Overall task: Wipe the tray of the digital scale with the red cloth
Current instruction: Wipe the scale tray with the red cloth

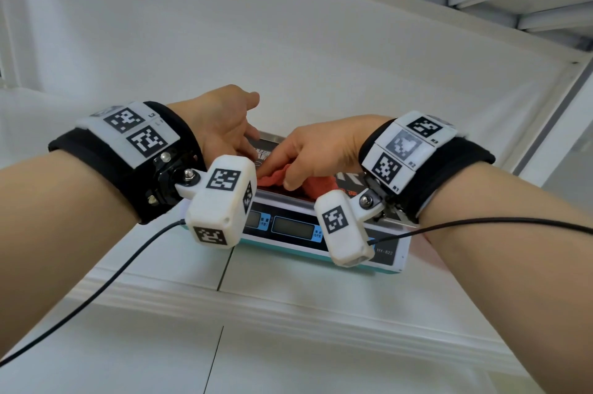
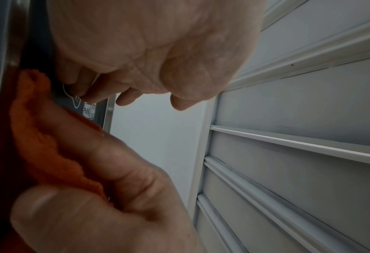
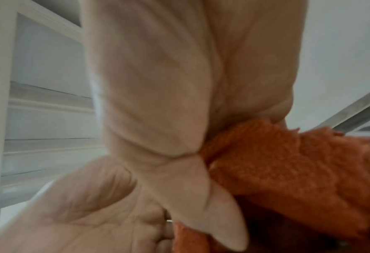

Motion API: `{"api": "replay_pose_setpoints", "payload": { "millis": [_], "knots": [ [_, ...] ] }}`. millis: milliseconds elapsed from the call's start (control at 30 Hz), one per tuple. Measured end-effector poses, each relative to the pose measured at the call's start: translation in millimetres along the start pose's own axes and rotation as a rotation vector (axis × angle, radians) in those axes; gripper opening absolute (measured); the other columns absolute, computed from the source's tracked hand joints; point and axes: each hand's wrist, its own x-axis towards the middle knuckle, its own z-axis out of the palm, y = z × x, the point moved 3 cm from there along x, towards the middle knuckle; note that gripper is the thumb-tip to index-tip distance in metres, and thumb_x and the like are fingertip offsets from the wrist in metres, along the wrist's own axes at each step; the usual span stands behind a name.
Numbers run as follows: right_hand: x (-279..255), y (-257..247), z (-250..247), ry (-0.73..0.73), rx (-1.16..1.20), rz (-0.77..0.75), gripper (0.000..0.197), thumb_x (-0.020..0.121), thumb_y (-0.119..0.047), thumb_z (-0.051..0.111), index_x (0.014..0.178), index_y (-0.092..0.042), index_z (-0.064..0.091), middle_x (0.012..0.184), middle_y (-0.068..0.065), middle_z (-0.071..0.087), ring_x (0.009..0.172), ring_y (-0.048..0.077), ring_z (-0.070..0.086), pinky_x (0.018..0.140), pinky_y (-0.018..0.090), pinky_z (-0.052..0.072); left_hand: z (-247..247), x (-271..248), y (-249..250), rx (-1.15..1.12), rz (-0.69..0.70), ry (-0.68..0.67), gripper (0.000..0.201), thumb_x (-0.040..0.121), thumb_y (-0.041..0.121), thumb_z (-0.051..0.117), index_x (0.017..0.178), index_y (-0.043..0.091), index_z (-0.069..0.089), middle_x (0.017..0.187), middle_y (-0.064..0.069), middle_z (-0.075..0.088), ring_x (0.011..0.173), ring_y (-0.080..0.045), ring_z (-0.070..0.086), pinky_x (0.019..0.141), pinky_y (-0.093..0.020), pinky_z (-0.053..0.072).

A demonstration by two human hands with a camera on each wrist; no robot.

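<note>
Cloth hold | our right hand (image 1: 316,149) bunched the red cloth (image 1: 272,176) between thumb and curled fingers, to press it on the tray (image 1: 269,138) at 12 o'clock | our left hand (image 1: 221,127), fingers loosely bent, touched the tray's 9 o'clock side, likely steadying the digital scale (image 1: 295,230).
</note>
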Motion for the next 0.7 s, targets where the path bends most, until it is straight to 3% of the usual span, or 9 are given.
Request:
{"api": "replay_pose_setpoints", "payload": {
  "millis": [100, 167, 233, 300, 367, 433, 500, 600, 700],
  "knots": [
    [-5, 8, -2, -0.035, -0.019, 0.038, 0.05, 0.088, -0.003, 0.059, 0.119, -0.041, 0.07, 0.121, 0.003, 0.071, 0.115, 0.034, 0.064, 0.099, 0.054, 0.052, 2, -2, -1, 0.013, 0.004, 0.021, 0.076, 0.098, 0.057, 0.027, 0.151, 0.003, 0.021, 0.154, -0.029, 0.02, 0.143, -0.041, 0.017, 0.11, -0.055, 0.021],
    [-11, 11, -3, -0.057, 0.032, 0.065, 0.043, 0.09, -0.007, 0.061, 0.12, -0.036, 0.071, 0.12, 0.005, 0.072, 0.115, 0.036, 0.064, 0.101, 0.055, 0.051, 4, -5, -1, 0.008, 0.003, 0.03, 0.075, 0.099, 0.056, 0.027, 0.151, 0.003, 0.021, 0.154, -0.029, 0.02, 0.142, -0.041, 0.02, 0.102, -0.053, 0.031],
    [-14, 16, -2, -0.075, 0.126, 0.086, 0.028, 0.094, -0.024, 0.064, 0.121, -0.026, 0.072, 0.115, 0.001, 0.074, 0.11, 0.031, 0.067, 0.106, 0.05, 0.048, 6, -8, -1, 0.009, 0.005, 0.044, 0.075, 0.099, 0.056, 0.028, 0.151, 0.003, 0.021, 0.154, -0.03, 0.02, 0.141, -0.041, 0.023, 0.087, -0.051, 0.039],
    [-12, 23, 1, -0.057, 0.222, 0.11, 0.036, 0.095, -0.044, 0.06, 0.117, -0.019, 0.074, 0.112, -0.002, 0.076, 0.113, 0.024, 0.067, 0.11, 0.05, 0.044, 9, -9, -1, 0.014, 0.005, 0.055, 0.074, 0.099, 0.056, 0.028, 0.151, 0.003, 0.021, 0.154, -0.03, 0.02, 0.141, -0.041, 0.023, 0.081, -0.05, 0.039],
    [-9, 29, 1, 0.039, 0.232, 0.12, 0.039, 0.091, -0.053, 0.06, 0.107, -0.022, 0.077, 0.11, 0.001, 0.077, 0.115, 0.029, 0.067, 0.107, 0.053, 0.047, 11, -10, -1, 0.024, 0.005, 0.062, 0.074, 0.099, 0.056, 0.028, 0.151, 0.003, 0.022, 0.154, -0.03, 0.02, 0.141, -0.041, 0.022, 0.077, -0.049, 0.038],
    [-5, 32, 1, 0.114, 0.173, 0.094, 0.028, 0.089, -0.052, 0.065, 0.096, -0.029, 0.078, 0.102, 0.0, 0.078, 0.106, 0.026, 0.07, 0.101, 0.047, 0.052, 14, -9, -1, 0.025, 0.012, 0.071, 0.073, 0.099, 0.055, 0.029, 0.151, 0.004, 0.024, 0.154, -0.029, 0.021, 0.141, -0.04, 0.022, 0.073, -0.048, 0.038],
    [-6, 32, 3, 0.13, 0.131, 0.07, 0.007, 0.09, -0.037, 0.069, 0.092, -0.037, 0.076, 0.097, -0.009, 0.075, 0.099, 0.016, 0.069, 0.098, 0.039, 0.054, 17, -5, -1, 0.026, 0.021, 0.083, 0.072, 0.098, 0.055, 0.03, 0.149, 0.004, 0.028, 0.153, -0.029, 0.024, 0.14, -0.04, 0.026, 0.068, -0.046, 0.041],
    [-8, 34, 6, 0.095, 0.093, 0.06, 0.021, 0.085, -0.029, 0.074, 0.096, -0.048, 0.072, 0.104, -0.016, 0.07, 0.105, 0.011, 0.064, 0.099, 0.039, 0.051, 21, 3, -1, 0.02, 0.025, 0.054, 0.073, 0.097, 0.057, 0.031, 0.147, 0.005, 0.029, 0.152, -0.03, 0.025, 0.14, -0.041, 0.025, 0.09, -0.051, 0.038],
    [-10, 34, 7, 0.089, 0.071, 0.06, 0.024, 0.083, -0.032, 0.077, 0.098, -0.049, 0.069, 0.105, -0.02, 0.066, 0.102, 0.007, 0.06, 0.094, 0.034, 0.05, 27, 9, -2, -0.002, 0.016, -0.019, 0.075, 0.096, 0.058, 0.031, 0.148, 0.004, 0.027, 0.151, -0.031, 0.026, 0.14, -0.044, 0.025, 0.107, -0.056, 0.029]
  ]
}}
